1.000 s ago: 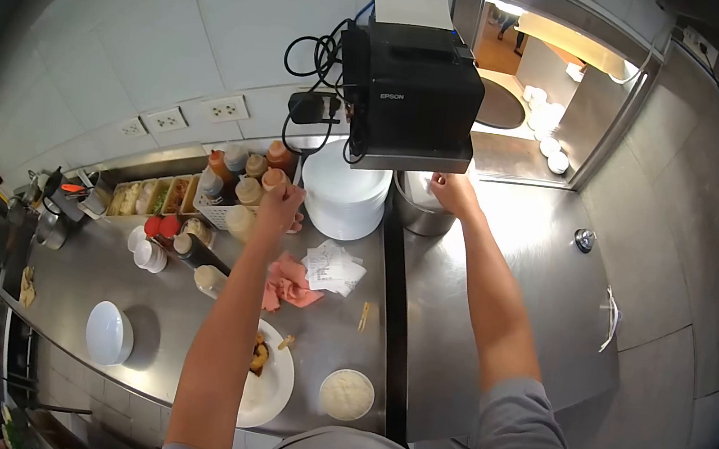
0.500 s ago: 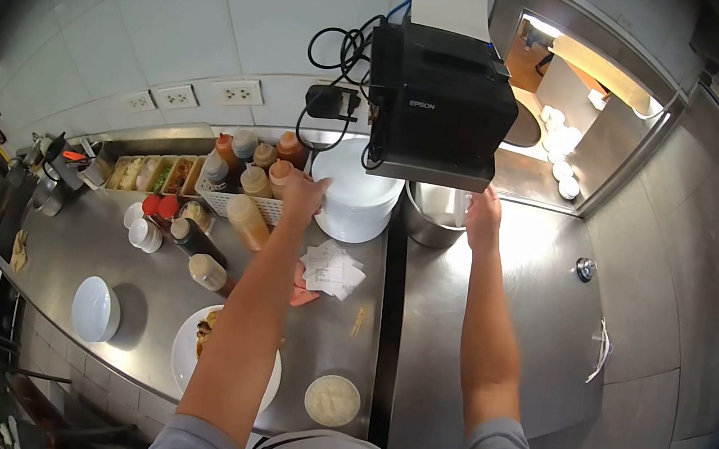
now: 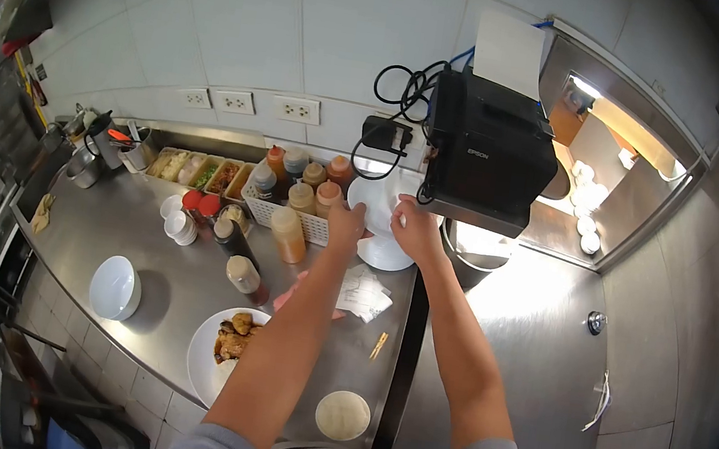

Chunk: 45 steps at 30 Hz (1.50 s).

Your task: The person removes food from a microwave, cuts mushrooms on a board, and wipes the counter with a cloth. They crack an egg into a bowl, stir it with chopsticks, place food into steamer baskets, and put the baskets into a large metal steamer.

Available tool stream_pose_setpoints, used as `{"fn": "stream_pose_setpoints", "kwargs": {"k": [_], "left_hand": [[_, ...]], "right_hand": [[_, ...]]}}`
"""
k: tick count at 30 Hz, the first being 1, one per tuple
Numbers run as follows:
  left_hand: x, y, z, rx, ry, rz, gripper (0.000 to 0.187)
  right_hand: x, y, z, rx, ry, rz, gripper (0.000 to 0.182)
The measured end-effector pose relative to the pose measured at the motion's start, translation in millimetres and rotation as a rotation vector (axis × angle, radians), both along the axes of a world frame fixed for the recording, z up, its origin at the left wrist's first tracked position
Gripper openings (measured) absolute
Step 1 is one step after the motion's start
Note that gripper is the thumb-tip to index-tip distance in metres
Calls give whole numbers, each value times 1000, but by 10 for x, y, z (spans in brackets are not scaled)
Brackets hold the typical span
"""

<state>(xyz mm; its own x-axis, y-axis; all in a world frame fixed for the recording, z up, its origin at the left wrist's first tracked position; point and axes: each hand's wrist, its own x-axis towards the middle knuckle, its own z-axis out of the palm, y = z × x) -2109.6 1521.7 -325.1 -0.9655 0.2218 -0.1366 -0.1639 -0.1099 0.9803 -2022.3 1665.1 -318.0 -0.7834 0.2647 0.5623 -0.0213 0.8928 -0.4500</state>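
My left hand (image 3: 347, 226) is closed on the left edge of a white plate (image 3: 378, 204), over a stack of white plates (image 3: 387, 255). From the other side, my right hand (image 3: 416, 230) grips the same plate near its right edge, fingers curled inward. The printer partly covers the plate's far side. Close to my left hand stands a white basket (image 3: 261, 211) of sauce bottles, with a bottle of orange sauce (image 3: 288, 235) in front of it. Paper slips (image 3: 364, 294) lie just below the stack.
Above the plates hangs a black printer (image 3: 487, 155) with dangling cables. A metal pot (image 3: 467, 270) stands right of the stack. Nearer me are a plate of food (image 3: 206, 354), a bowl of rice (image 3: 342, 416) and a white bowl (image 3: 115, 288). A service window (image 3: 596, 183) opens at right.
My right hand has left the metal pot and moved left to the plates. My left hand stays at the plates' left edge. The view has shifted, moving the scene right.
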Motion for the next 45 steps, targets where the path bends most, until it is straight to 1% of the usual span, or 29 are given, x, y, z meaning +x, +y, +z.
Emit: {"fn": "stream_pose_setpoints", "kwargs": {"k": [2, 3, 6, 8, 11, 14, 15, 18, 19, 21, 22, 23, 25, 27, 28, 30, 31, 32, 34, 35, 36, 37, 38, 39, 40, 41, 42, 44, 45], "left_hand": [[36, -105, -73, 225, -54, -26, 25], [72, -169, -109, 233, -52, -13, 25], [215, -372, -160, 248, -84, 16, 30], [377, -522, -133, 463, -203, -34, 37], [504, -682, -203, 525, -97, 77, 37], [665, -1067, -49, 527, -130, 11, 40], [725, -1172, -7, 526, -131, 11, 40], [811, -1567, -29, 546, 44, 22, 44], [785, -1781, -55, 516, 54, 24, 43], [594, -2275, -394, 501, -1, 17, 42], [887, -2523, 115, 415, -8, 105, 46], [885, -2751, 158, 422, 65, 138, 49], [936, -3394, 210, 500, 31, 90, 46], [954, -4078, 129, 542, 62, 196, 45], [1017, -4421, 211, 540, -4, 293, 47], [1071, -5201, 196, 531, 36, 331, 59], [1112, -5602, 170, 469, 20, 450, 64], [1138, -6054, 81, 448, 63, 486, 65], [1168, -6929, -80, 399, 124, 605, 67], [1201, -7340, -146, 366, 133, 688, 67], [1210, -7724, -239, 341, 137, 786, 67], [1225, -8096, -350, 313, 137, 879, 67], [1250, -8464, -465, 281, 175, 873, 66], [1295, -8733, -507, 261, 188, 872, 66], [1320, -8957, -544, 240, 200, 874, 65], [1314, -9144, -626, 240, 198, 870, 65], [1304, -9314, -730, 231, 185, 882, 63], [1319, -9447, -843, 219, 175, 911, 59], [1295, -9382, -814, 212, 181, 937, 56]], "right_hand": [[-82, -116, -12, -101, -7, 155, 9], [-89, -170, -11, 9, -43, 177, 8], [-55, -378, -21, 28, -69, 243, 6], [14, -532, 72, 43, -74, 276, 10], [224, -832, 338, 106, -355, 300, 21], [382, -1188, 446, 157, -296, 339, 27], [386, -1252, 388, 240, -319, 357, 31], [461, -1681, 496, 284, -212, 396, 30], [468, -1844, 612, 385, -280, 457, 28], [328, -2155, 439, 302, -311, 603, 26], [415, -2369, 739, 562, -378, 708, 30], [358, -2533, 575, 573, -202, 728, 40], [266, -3045, 543, 287, -213, 798, 47], [220, -3565, 767, 84, -368, 957, 57], [131, -3811, 755, 85, -369, 955, 57], [-49, -4378, 731, 63, -57, 872, 57], [-198, -4643, 685, -54, -83, 840, 63], [-361, -4918, 570, -44, -81, 856, 63], [-666, -5445, 175, -358, -75, 597, 73], [-840, -5701, -107, -352, -199, 446, 89], [-959, -5937, -405, -349, -194, 440, 89], [-1024, -6149, -714, -284, -288, 303, 94], [-1071, -6312, -987, -219, -381, 164, 99], [-1138, -6435, -1260, -219, -378, 154, 99], [-1200, -6553, -1501, -417, -452, 211, 100], [-1184, -6661, -1517, -616, -526, 270, 102], [-1165, -6729, -1548, -615, -529, 270, 102], [-995, -6860, -1310, -1126, -846, 433, 83], [-1066, -7024, -1418, -1155, -787, 362, 74]]}}
